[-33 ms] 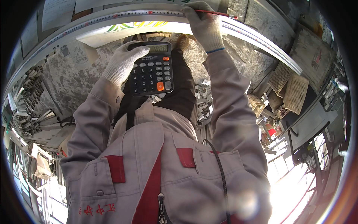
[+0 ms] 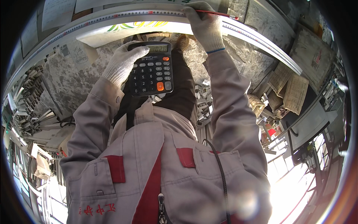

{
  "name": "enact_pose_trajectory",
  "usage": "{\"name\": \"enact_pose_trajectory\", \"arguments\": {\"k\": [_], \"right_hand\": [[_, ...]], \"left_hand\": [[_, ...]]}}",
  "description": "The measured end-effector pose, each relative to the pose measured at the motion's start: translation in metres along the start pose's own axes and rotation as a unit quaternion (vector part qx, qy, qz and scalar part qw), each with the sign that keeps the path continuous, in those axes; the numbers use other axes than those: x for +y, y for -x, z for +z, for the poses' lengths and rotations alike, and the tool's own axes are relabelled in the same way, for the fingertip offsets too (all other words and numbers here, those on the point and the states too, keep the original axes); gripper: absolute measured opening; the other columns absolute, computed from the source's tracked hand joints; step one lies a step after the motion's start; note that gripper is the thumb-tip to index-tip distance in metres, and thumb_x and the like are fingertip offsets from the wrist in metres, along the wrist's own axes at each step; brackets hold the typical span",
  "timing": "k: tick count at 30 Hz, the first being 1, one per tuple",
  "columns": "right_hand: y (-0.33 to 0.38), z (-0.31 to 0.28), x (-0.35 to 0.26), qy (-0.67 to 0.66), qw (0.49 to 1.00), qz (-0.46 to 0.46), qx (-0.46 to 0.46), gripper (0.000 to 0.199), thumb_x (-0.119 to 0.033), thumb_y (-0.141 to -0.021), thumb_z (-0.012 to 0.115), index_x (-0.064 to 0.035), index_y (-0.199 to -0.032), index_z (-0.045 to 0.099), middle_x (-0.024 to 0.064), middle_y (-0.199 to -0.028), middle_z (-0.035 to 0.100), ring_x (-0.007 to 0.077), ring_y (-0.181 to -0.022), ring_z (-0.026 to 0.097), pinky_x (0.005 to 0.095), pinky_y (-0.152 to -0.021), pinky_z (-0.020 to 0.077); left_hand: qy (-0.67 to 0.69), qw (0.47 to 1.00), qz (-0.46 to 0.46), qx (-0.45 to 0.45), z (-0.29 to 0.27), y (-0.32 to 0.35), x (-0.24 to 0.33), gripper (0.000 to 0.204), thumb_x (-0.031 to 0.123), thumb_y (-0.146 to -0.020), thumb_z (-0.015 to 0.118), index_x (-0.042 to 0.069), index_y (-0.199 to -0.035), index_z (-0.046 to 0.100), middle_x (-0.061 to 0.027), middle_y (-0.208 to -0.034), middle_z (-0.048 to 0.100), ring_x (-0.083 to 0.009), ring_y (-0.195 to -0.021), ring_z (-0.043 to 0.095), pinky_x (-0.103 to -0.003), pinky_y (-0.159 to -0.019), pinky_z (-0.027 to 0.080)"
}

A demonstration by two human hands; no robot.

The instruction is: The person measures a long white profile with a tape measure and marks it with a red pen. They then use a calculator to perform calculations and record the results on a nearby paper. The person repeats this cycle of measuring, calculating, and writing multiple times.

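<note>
A black calculator (image 2: 152, 71) with grey and orange keys is held upright by my left hand (image 2: 125, 61), gloved in white knit, the thumb lying across its top beside the display. My right hand (image 2: 204, 28), in a matching glove with a blue cuff edge, closes on a red pencil (image 2: 219, 14) whose shaft points to the right. That hand rests at a long measuring scale (image 2: 130, 14), which runs along a pale bar from left to right. The pencil's other end is hidden by the fingers.
Tan woven baskets (image 2: 295, 93) stand at the right. Stacks of cut metal profiles (image 2: 31, 93) lie at the left. A white panel (image 2: 108, 33) with coloured lettering sits just below the scale. Paper sheets (image 2: 56, 14) hang at the upper left.
</note>
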State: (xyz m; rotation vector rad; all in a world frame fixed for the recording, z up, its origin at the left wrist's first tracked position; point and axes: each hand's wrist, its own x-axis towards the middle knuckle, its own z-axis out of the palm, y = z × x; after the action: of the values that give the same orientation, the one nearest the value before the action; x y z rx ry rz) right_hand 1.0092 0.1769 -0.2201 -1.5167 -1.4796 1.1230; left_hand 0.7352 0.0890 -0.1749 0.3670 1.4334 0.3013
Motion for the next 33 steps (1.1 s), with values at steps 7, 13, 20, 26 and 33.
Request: {"name": "enact_pose_trajectory", "arguments": {"k": [7, 13, 20, 26, 33], "right_hand": [[-0.001, -0.001, 0.005, -0.003, 1.000, 0.017, -0.003, 0.009, -0.010, -0.101, 0.073, -0.0037, -0.108, 0.072, 0.0051, -0.087, 0.071, 0.0127, -0.082, 0.067, 0.0311, -0.074, 0.0564], [0.000, -0.001, 0.004, 0.014, 1.000, 0.024, -0.009, 0.010, -0.012, -0.101, 0.074, -0.0043, -0.107, 0.072, 0.0054, -0.087, 0.071, 0.0126, -0.082, 0.067, 0.0310, -0.074, 0.0560], [0.002, -0.001, 0.009, 0.030, 0.999, 0.005, -0.022, 0.016, -0.015, -0.104, 0.071, -0.0026, -0.113, 0.074, 0.0074, -0.096, 0.077, 0.0137, -0.088, 0.072, 0.0295, -0.080, 0.0582], [0.005, 0.001, 0.005, -0.002, 1.000, 0.006, 0.012, 0.015, -0.015, -0.100, 0.075, -0.0029, -0.109, 0.077, 0.0070, -0.098, 0.079, 0.0127, -0.091, 0.073, 0.0295, -0.084, 0.0587], [0.035, -0.019, -0.016, 0.002, 0.998, 0.066, 0.011, 0.019, -0.017, -0.100, 0.073, -0.0044, -0.114, 0.078, 0.0113, -0.103, 0.080, 0.0178, -0.096, 0.076, 0.0322, -0.087, 0.0594]], "left_hand": [[0.001, 1.000, -0.015, -0.016, -0.004, 0.005, 0.007, 0.039, 0.025, -0.099, 0.080, 0.004, -0.131, 0.071, -0.0035, -0.112, 0.077, -0.0106, -0.095, 0.073, -0.025, -0.083, 0.059], [0.034, 0.999, 0.006, 0.003, -0.002, 0.001, -0.002, 0.034, 0.028, -0.094, 0.083, 0.007, -0.119, 0.077, -0.0023, -0.101, 0.077, -0.0091, -0.083, 0.071, -0.025, -0.072, 0.056], [0.038, 0.999, 0.017, -0.001, 0.000, 0.003, 0.000, 0.035, 0.028, -0.095, 0.082, 0.005, -0.121, 0.076, -0.0039, -0.104, 0.077, -0.0102, -0.084, 0.072, -0.026, -0.074, 0.058], [0.013, 1.000, 0.014, 0.010, 0.003, 0.007, 0.012, 0.036, 0.025, -0.096, 0.081, 0.002, -0.122, 0.074, -0.0049, -0.105, 0.077, -0.0108, -0.085, 0.072, -0.025, -0.075, 0.059], [0.048, 0.999, 0.021, 0.000, 0.011, 0.013, 0.018, 0.037, 0.024, -0.096, 0.081, 0.000, -0.124, 0.073, -0.0053, -0.104, 0.077, -0.0118, -0.085, 0.073, -0.026, -0.075, 0.060]]}}
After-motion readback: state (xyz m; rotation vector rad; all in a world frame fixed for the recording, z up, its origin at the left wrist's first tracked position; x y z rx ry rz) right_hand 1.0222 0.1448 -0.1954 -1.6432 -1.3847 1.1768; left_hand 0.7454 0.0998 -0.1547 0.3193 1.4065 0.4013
